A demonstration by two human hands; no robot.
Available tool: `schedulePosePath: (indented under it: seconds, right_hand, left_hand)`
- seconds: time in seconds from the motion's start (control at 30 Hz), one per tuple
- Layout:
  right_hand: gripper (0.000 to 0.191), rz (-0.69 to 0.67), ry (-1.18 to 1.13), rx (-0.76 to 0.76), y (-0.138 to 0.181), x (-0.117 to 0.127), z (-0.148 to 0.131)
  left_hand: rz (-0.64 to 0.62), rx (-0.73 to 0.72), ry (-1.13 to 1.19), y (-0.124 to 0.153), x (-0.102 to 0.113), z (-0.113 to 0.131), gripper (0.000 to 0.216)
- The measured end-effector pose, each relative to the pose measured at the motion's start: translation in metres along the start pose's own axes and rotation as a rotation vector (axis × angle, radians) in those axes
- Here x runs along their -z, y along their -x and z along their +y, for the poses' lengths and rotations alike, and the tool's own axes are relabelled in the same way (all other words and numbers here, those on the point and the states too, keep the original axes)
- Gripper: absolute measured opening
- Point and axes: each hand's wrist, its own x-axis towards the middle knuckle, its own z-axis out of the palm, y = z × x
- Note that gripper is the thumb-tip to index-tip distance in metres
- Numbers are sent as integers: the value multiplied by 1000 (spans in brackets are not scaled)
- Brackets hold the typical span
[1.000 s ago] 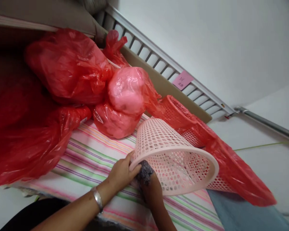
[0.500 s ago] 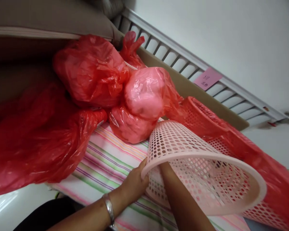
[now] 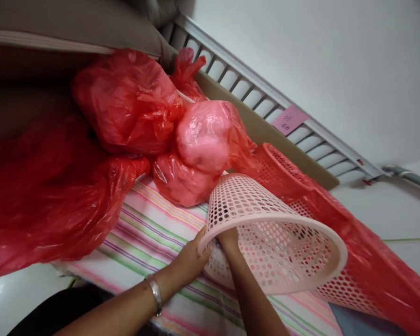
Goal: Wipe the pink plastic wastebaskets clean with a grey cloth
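Observation:
A pale pink perforated plastic basket (image 3: pixel 266 219) lies on its side on a striped cloth (image 3: pixel 150 238), its mouth facing me. My left hand (image 3: pixel 191 256), with a silver bangle at the wrist, grips the basket's rim at its near left. My right hand (image 3: pixel 227 239) reaches inside the basket mouth; its fingers are hidden behind the rim and wall.
Several red plastic bags (image 3: pixel 126 100) bulge at the back left. A red basket (image 3: pixel 287 172) wrapped in red plastic lies behind the pink one. A white railing (image 3: pixel 262 95) with a pink note (image 3: pixel 289 119) runs along the wall.
A second ago my right hand held a dark cloth at the basket's rim. It has since gone inside the basket, and the cloth is out of sight. The left hand keeps its grip.

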Motion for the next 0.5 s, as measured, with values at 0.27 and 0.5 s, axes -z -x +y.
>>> schedulePosePath:
  seconds: [0.27,0.5]
  right_hand:
    - [43,16,-17,-27,115,7,12]
    - [35,-9,3,-36,57,3,7]
  left_hand:
    - [13,45,19,2,-3,1,45]
    - [2,45,75,3,-2,3,48]
